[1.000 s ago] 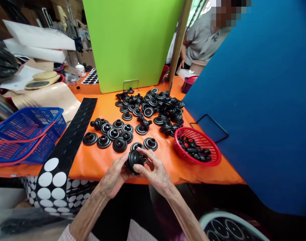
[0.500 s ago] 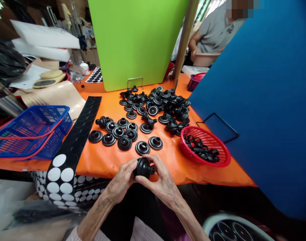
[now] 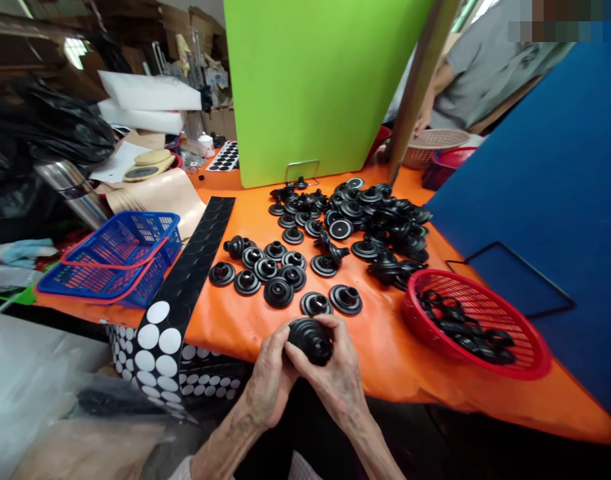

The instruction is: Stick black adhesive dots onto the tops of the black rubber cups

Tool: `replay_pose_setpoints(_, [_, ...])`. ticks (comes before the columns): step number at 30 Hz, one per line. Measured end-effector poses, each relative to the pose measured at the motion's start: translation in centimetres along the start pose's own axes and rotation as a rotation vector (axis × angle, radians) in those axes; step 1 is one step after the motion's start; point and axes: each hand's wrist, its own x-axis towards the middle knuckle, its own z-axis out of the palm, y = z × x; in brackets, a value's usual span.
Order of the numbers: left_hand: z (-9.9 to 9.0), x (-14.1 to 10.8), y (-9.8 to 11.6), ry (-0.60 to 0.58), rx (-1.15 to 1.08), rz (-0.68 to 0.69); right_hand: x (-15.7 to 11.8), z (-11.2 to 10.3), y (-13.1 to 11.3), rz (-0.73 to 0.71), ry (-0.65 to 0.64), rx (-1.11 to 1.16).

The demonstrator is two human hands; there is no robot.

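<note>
Both my hands grip one black stepped round part (image 3: 310,340) just over the front edge of the table. My left hand (image 3: 273,377) is closed on its left side, and my right hand (image 3: 335,373) wraps its right side with the thumb across the front. The underside of the part is hidden. Beyond my hands stand several similar black parts (image 3: 279,292), mostly with their stems up. Farther back lies a large heap of them (image 3: 385,217). A long black strip with round stickers (image 3: 169,341) hangs over the table edge left of my hands.
A red basket (image 3: 530,360) with black rings stands on the orange table (image 3: 380,360) at right. At left is a blue basket (image 3: 130,283). A green board (image 3: 315,87) and a blue board (image 3: 540,200) stand upright. A person (image 3: 465,87) is behind the blue board.
My head view has turned left, so the scene has shifted right. In my hands the part has turned: its stem pointed right before, and its stepped face now points more toward me.
</note>
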Motion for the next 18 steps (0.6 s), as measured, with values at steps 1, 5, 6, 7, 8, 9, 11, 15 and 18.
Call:
replay_pose_setpoints(1, [0.0, -0.2, 0.0, 0.009, -0.011, 0.023, 0.2, 0.1, 0.1, 0.03, 0.037, 0.012])
replay_pose_setpoints(5, [-0.2, -1.2, 0.9, -0.066, -0.051, 0.018, 1.9, -1.4, 0.8, 0.207, 0.213, 0.105])
replay_pose_setpoints(6, [-0.4, -1.3, 1.3, -0.083, -0.066, -0.013, 2.7, -2.1, 1.1, 0.213, 0.21, 0.111])
replay_pose_setpoints(7, [-0.6, -1.4, 1.8, -0.089, -0.083, -0.048, 3.6, -2.9, 1.4, 0.196, 0.192, 0.097])
replay_pose_setpoints(8, [-0.8, -1.4, 2.3, -0.089, -0.102, -0.081, 4.6, -3.6, 1.8, 0.167, 0.174, 0.062])
replay_pose_setpoints(9, [-1.0, -1.3, 2.8, -0.08, -0.124, -0.108, 5.8, -4.3, 2.1, 0.14, 0.174, 0.011])
replay_pose_setpoints(11, [-1.3, -1.0, 3.7, -0.037, -0.158, -0.158, 8.3, -5.3, 2.6, 0.105, 0.211, -0.094])
replay_pose_setpoints(15, [-0.9, -0.4, 5.0, 0.117, -0.167, -0.22, 11.8, -6.4, 2.8, -0.001, 0.184, -0.289])
replay_pose_setpoints(18, [-0.4, 0.0, 5.7, 0.214, -0.218, -0.255, 12.0, -7.8, 2.7, -0.212, 0.131, -0.481])
